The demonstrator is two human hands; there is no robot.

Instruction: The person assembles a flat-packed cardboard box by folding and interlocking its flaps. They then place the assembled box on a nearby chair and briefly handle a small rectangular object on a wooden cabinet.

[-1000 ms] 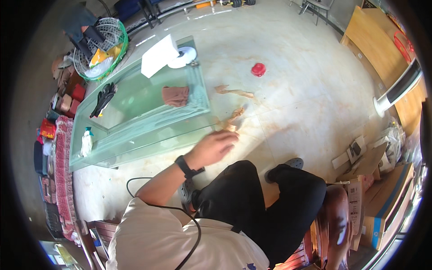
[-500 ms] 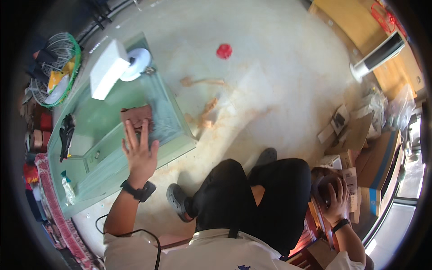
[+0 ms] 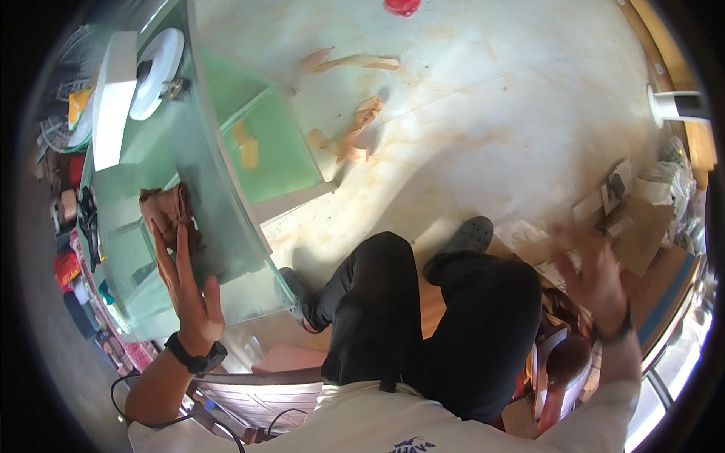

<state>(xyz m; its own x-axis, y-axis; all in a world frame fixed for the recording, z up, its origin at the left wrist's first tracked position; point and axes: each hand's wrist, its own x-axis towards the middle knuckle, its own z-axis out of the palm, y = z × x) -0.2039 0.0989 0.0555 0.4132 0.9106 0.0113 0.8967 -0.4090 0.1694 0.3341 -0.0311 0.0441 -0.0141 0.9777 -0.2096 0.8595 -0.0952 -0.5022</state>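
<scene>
My left hand (image 3: 192, 302) lies with its fingers stretched out, their tips against a folded brown cloth (image 3: 168, 208) on the glass tabletop (image 3: 226, 260). The thumb stands apart from the cloth. Over on the right, my right hand (image 3: 596, 275) is raised, blurred by motion, with its fingers apart and nothing visible in them. Below it is the rounded dark wooden end of an armrest (image 3: 568, 359), which the hand does not touch.
A white box (image 3: 117, 106) and a white disc-shaped object (image 3: 158, 74) stand on the glass. Dark gloves or a dark cloth (image 3: 89, 226) lie at its left side. Brown scraps (image 3: 359, 124) litter the floor. Cardboard boxes (image 3: 664, 287) crowd the right.
My right hand has lifted off the armrest end and moved up. My left hand remains at the cloth. The view has shifted, and the glass table now appears farther left.
</scene>
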